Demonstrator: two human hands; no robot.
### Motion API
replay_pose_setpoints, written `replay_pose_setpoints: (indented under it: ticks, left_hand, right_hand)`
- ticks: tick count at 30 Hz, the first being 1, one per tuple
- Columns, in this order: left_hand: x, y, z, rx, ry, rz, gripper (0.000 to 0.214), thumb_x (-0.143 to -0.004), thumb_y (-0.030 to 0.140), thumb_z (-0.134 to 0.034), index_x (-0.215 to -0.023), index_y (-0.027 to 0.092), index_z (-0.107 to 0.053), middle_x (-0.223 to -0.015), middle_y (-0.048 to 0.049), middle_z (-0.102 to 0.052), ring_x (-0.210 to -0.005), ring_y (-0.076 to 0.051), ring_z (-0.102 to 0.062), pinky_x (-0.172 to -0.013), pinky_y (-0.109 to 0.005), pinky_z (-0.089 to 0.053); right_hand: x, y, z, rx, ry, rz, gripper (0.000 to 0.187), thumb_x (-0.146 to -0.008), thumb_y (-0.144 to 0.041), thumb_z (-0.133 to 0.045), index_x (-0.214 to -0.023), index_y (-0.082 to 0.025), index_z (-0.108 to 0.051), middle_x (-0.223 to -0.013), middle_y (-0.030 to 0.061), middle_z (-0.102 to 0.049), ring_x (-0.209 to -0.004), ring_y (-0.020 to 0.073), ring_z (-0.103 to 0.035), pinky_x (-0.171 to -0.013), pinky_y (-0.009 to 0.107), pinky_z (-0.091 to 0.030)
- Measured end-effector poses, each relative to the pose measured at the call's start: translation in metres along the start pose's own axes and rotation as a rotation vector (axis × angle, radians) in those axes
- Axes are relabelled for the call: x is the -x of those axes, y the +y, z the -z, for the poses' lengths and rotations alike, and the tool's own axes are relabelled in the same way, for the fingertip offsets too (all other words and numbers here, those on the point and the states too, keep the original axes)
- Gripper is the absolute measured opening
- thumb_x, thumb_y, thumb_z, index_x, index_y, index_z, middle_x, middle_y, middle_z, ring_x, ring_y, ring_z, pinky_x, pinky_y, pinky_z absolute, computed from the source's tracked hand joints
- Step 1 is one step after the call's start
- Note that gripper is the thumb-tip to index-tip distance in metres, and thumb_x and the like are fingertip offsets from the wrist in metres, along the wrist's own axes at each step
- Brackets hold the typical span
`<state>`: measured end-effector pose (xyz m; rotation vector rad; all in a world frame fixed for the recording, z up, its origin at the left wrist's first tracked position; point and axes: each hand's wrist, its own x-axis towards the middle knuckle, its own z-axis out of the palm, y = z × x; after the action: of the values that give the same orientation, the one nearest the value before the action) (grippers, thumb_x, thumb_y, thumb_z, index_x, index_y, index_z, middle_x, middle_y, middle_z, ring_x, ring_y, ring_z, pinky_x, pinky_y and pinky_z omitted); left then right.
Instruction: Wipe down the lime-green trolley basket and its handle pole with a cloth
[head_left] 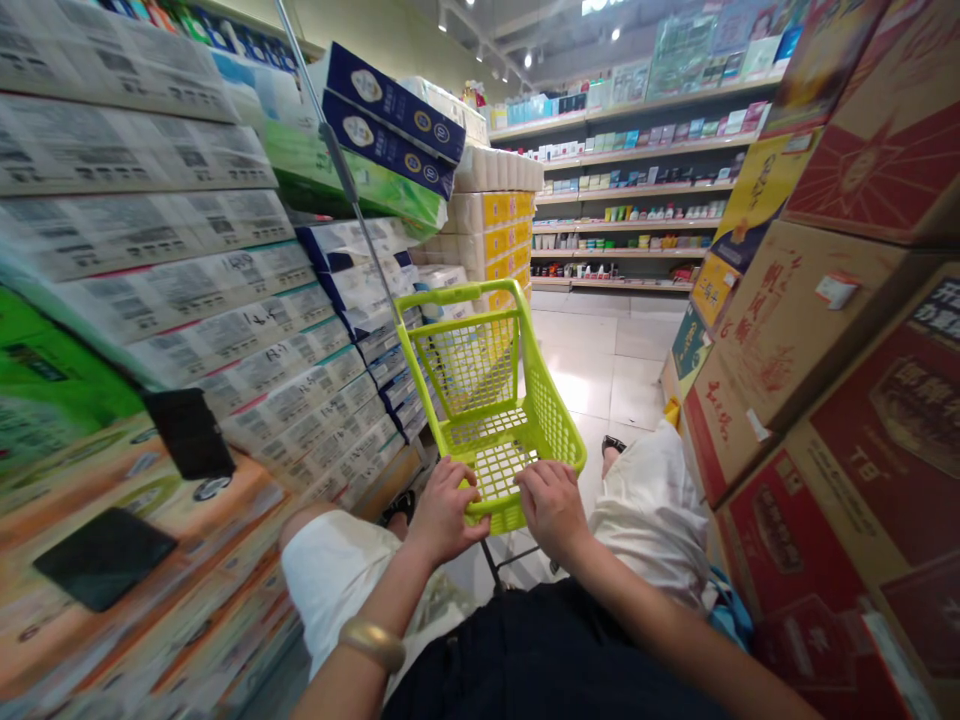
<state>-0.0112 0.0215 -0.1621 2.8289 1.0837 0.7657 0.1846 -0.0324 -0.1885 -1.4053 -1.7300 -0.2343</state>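
Yellow-green basket [559, 425]: one
Hands at basket: two, left hand [448, 510] and right hand [553, 507]
Bracelet [373, 645]: one
Metal pole [343, 170]: one
Slanted blue packs [396, 102]: two
Dark flat objects [191, 435]: two
Shoes [613, 443] visible: two

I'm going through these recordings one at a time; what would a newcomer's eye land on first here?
Probably the bright yellow-green basket in the middle, with the left hand and right hand curled over its near rim. Next come the tall stack of red and tan cartons along the right edge, and two navy boxes lying tilted on the piled goods at upper left of centre.
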Motion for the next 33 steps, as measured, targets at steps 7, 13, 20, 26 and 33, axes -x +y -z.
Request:
replay_pose_setpoints:
  ticks: [7, 13, 20, 26, 33]
  left_hand:
    - [-0.003, -0.016, 0.015, 0.002, -0.095, -0.029, 0.008, -0.066, 0.028, -0.073, -0.067, 0.022, -0.068, -0.092, -0.004, -0.064, -0.101, -0.023, -0.058, -0.113, -0.051, -0.033]
    - [-0.002, -0.036, 0.019, -0.003, -0.158, -0.051, 0.01, -0.067, 0.029, -0.071, -0.074, 0.022, -0.069, -0.108, -0.0067, -0.067, -0.123, -0.029, -0.052, -0.114, -0.053, -0.032]
    - [0.002, -0.04, 0.04, -0.151, -0.261, 0.072, 0.035, -0.064, 0.03, -0.071, -0.097, 0.019, -0.071, -0.135, -0.0142, -0.056, -0.138, -0.036, -0.038, -0.117, -0.058, -0.026]
    - [-0.004, 0.028, 0.026, -0.043, -0.221, 0.206, 0.045, -0.074, 0.018, -0.057, -0.119, 0.022, -0.059, -0.123, -0.0092, -0.063, -0.124, -0.027, -0.052, -0.115, -0.052, -0.031]
    - [0.002, 0.068, 0.003, 0.129, -0.184, 0.174, 0.026, -0.076, 0.021, -0.054, -0.101, 0.022, -0.061, -0.095, -0.0051, -0.069, -0.095, -0.024, -0.062, -0.111, -0.054, -0.03]
  right_hand:
    - [-0.004, 0.009, 0.006, -0.017, -0.032, 0.087, 0.015, -0.091, -0.014, -0.049, -0.093, -0.022, -0.062, -0.09, 0.0039, -0.066, -0.089, 0.0196, -0.055, -0.085, 0.033, -0.034]
    - [-0.004, 0.021, 0.016, -0.011, -0.041, 0.106, 0.017, -0.093, -0.015, -0.046, -0.094, -0.021, -0.062, -0.092, 0.0051, -0.065, -0.091, 0.0199, -0.054, -0.087, 0.033, -0.035]
    - [0.004, -0.008, 0.003, -0.095, -0.029, 0.137, 0.019, -0.094, -0.014, -0.045, -0.099, -0.022, -0.061, -0.095, 0.0042, -0.066, -0.095, 0.0198, -0.054, -0.09, 0.035, -0.034]
    - [0.013, -0.021, 0.004, -0.144, -0.023, 0.205, 0.02, -0.094, -0.013, -0.045, -0.106, -0.022, -0.059, -0.101, 0.0046, -0.067, -0.1, 0.0189, -0.055, -0.092, 0.035, -0.036]
    - [0.012, 0.001, 0.014, -0.223, -0.047, 0.336, 0.025, -0.089, -0.01, -0.045, -0.107, -0.021, -0.058, -0.098, 0.0052, -0.066, -0.098, 0.0195, -0.056, -0.09, 0.036, -0.041]
